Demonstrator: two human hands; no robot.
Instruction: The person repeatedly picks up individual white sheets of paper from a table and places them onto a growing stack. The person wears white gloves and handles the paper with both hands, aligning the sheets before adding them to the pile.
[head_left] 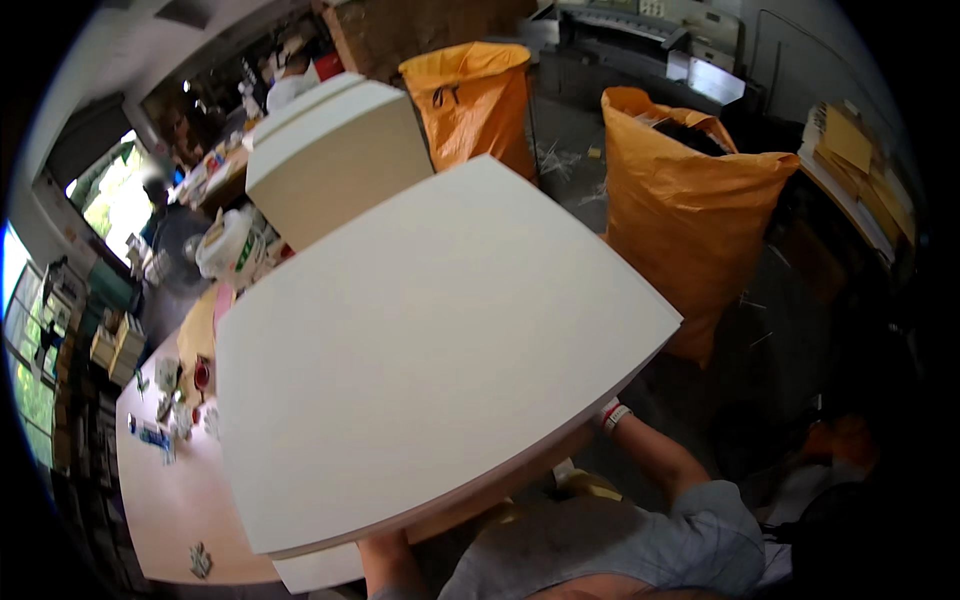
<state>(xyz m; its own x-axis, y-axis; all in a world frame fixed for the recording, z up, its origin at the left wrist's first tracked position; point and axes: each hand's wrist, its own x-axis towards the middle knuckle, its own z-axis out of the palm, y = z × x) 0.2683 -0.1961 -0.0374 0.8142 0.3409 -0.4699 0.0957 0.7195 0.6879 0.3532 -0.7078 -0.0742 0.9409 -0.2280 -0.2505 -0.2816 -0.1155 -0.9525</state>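
Note:
A large stack of white sheets or boards (450,350) fills the middle of the view, its near edge close to my body. My right hand (605,409) holds its near right edge from below; a red and white band circles the wrist, and the fingers are hidden. At the near left, my left hand (383,543) goes under the same stack with its fingers out of sight. Another white layer (320,568) shows below the near left corner. Left of the stack, a pale pink table (190,520) carries small clutter.
Behind stands a tall pile of white boards (340,165). Two orange sacks (690,220) (470,105) stand at the far right and back. A white plastic container (230,245) sits at the back left. A person in dark clothes (180,235) is beyond it. Scraps litter the floor (565,165).

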